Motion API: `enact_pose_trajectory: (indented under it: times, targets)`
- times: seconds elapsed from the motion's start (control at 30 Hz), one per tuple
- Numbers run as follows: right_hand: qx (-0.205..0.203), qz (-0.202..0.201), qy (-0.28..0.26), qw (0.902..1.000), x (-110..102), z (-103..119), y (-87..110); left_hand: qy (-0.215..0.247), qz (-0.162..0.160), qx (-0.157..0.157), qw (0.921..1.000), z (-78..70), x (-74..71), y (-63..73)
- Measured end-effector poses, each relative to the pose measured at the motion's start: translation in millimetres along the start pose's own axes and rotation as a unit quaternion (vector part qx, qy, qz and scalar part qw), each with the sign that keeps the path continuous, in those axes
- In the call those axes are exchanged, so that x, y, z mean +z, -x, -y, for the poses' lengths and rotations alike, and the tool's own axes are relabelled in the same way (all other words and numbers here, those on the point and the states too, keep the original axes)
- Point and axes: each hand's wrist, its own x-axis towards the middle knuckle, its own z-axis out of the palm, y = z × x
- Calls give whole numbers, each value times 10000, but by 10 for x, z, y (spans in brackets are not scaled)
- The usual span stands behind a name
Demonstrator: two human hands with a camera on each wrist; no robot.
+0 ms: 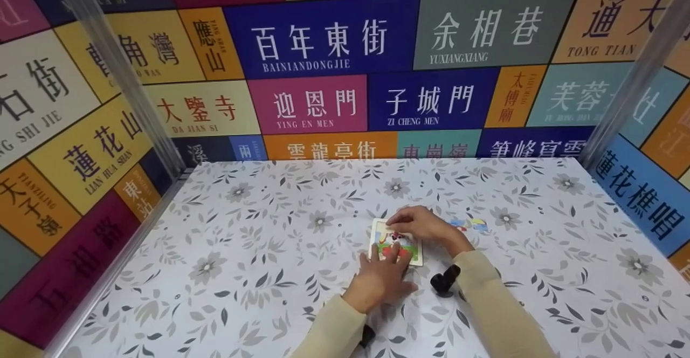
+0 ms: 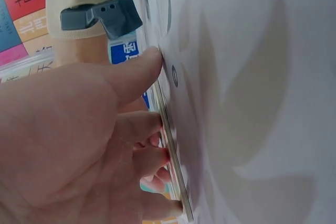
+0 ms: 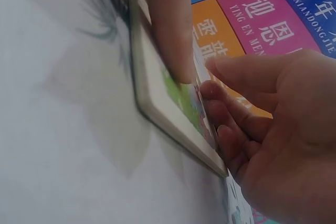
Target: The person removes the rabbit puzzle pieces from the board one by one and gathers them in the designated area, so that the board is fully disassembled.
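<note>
A small picture puzzle board with a pale rim lies flat on the patterned tabletop, its picture showing green grass and red shapes. My left hand rests on its near side, fingers spread and fairly straight, fingertips pressing the board, thumb out to the side. At the far edge, my right hand bends over the board with thumb and fingers curled and close together, fingertips at the picture. In the right wrist view the board's rim runs beside the curled right fingers; I cannot tell whether they pinch a piece.
Loose blue and yellow puzzle pieces lie right of the board, partly behind the right wrist. Black wrist mounts stick out from the sleeves. Panels with printed place names stand behind and beside the floral tabletop.
</note>
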Motion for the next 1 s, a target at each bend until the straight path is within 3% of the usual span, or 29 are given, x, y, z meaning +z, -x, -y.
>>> enact_pose_trajectory:
  times: [0.23, 0.5, 1.0]
  targets:
    - [-430, 149, -153, 9988, -30, -69, 14, 65, 219, 171, 9996, 61, -43, -34]
    - [-1041, 426, 247, 9933, -42, -114, 24, 180, 422, 287, 9985, 135, -59, -39]
    - [-1329, 555, 363, 9889, -17, -91, 33, 180, 486, 353, 9980, 169, -54, -37]
